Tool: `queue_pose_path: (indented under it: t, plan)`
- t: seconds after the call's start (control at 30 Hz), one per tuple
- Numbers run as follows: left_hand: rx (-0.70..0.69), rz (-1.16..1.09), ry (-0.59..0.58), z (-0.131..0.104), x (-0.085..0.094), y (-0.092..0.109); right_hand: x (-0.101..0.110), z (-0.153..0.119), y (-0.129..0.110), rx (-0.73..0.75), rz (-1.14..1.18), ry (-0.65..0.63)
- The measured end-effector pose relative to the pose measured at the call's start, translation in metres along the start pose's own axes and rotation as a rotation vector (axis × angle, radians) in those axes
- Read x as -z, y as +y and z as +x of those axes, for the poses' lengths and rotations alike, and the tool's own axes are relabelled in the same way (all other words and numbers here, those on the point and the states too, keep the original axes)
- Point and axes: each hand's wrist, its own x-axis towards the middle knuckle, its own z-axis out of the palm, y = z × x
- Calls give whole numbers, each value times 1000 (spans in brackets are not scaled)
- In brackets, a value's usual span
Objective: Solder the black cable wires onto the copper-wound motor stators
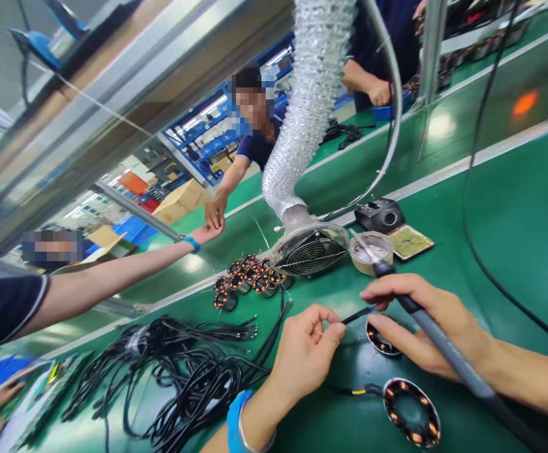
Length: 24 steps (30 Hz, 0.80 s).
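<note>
The left hand, with a blue band at its wrist, pinches a thin black wire between thumb and forefinger, so its grip is narrow and closed on that wire. The right hand holds a grey-handled soldering iron like a pen, its grip wrapped around the handle, with the metal tip pointing up and away toward a small round tin of solder residue. Under the right fingers lies a round copper-wound stator coil, partly hidden, and the black wire runs to it.

A second round copper-wound stator, with a black lead attached, lies on the green worktop close to the near edge, just below the right hand. Beyond the hands, toward the middle of the worktop, sits a round fan grille joined to a silver corrugated extraction hose that rises out of view. Just left of the grille stands a cluster of small copper-wound coils. A tangled heap of black cables covers the worktop's near left part. A black soldering stand and a yellowish cleaning sponge in a tray lie behind the tin.

At the left, another person's outstretched arm reaches across the far strip to meet a co-worker's hand.
</note>
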Motion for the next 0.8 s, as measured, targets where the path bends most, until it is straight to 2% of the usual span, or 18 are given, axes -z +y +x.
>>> queue_pose_path:
  t: [0.13,0.27,0.33,0.4,0.47,0.53,0.63,0.8]
  plan:
    - [-2,26,-100,2,14,0,-9,8,-12,11,87,-28]
    - [-273,-4,-91,16,20,1,-16,9,-16,88,161,-72]
    - [-312,-142,-224,23,14,-5,-19,8,-15,100,232,-106]
    - [-205,-397,-446,26,5,-14,-22,7,-14,92,318,-129]
    - [-54,-597,-584,24,-3,-22,-22,6,-14,72,303,-109]
    - [7,-619,-554,19,-8,-25,-22,5,-15,45,196,-64]
    - [-8,-534,-430,13,-10,-19,-21,7,-18,1,97,-30]
    - [-26,-639,-407,12,-13,-11,-25,7,-18,10,95,-9]
